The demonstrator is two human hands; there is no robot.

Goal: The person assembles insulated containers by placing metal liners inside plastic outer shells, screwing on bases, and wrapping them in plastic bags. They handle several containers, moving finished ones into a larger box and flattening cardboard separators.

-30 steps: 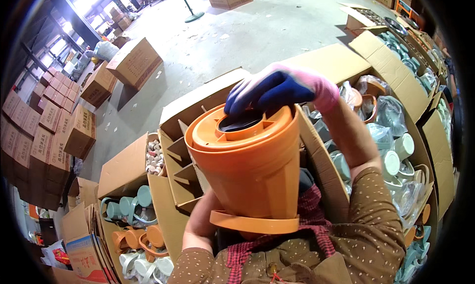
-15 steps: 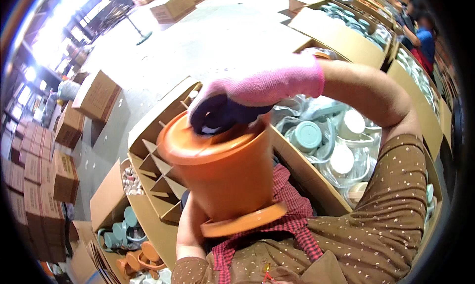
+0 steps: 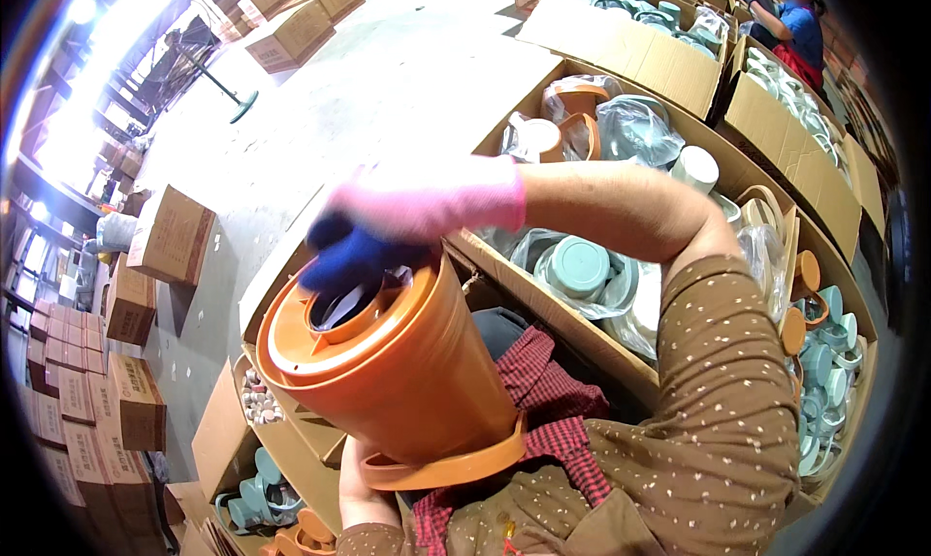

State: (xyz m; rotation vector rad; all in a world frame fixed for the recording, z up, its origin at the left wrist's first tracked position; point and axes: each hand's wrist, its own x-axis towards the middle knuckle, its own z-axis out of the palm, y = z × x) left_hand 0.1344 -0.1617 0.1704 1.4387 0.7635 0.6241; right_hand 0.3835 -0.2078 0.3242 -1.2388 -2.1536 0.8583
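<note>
A large orange plastic jug [image 3: 417,401] is tilted in front of my chest. Its round lid [image 3: 291,338] faces up and left, with a raised ring opening, and its orange carrying band [image 3: 456,471] hangs at the lower end. My right hand [image 3: 388,222], in a pink glove with a blue palm, is over the opening with its fingers curled down, partly smeared by motion. Whatever its fingertips hold is hidden. My left forearm [image 3: 361,483] runs up behind the jug, which hides my left hand.
Right of me stands an open carton [image 3: 621,343] of bagged teal, white and orange jugs. Left of the orange jug are a carton of small caps [image 3: 260,399] and teal jugs [image 3: 262,498]. Closed cartons [image 3: 175,236] stand farther left. Another person [image 3: 797,32] is at the far right.
The jug has moved left and its lid has turned more toward me, showing the ring opening. My right hand has moved left and down with it. The view has swung right.
</note>
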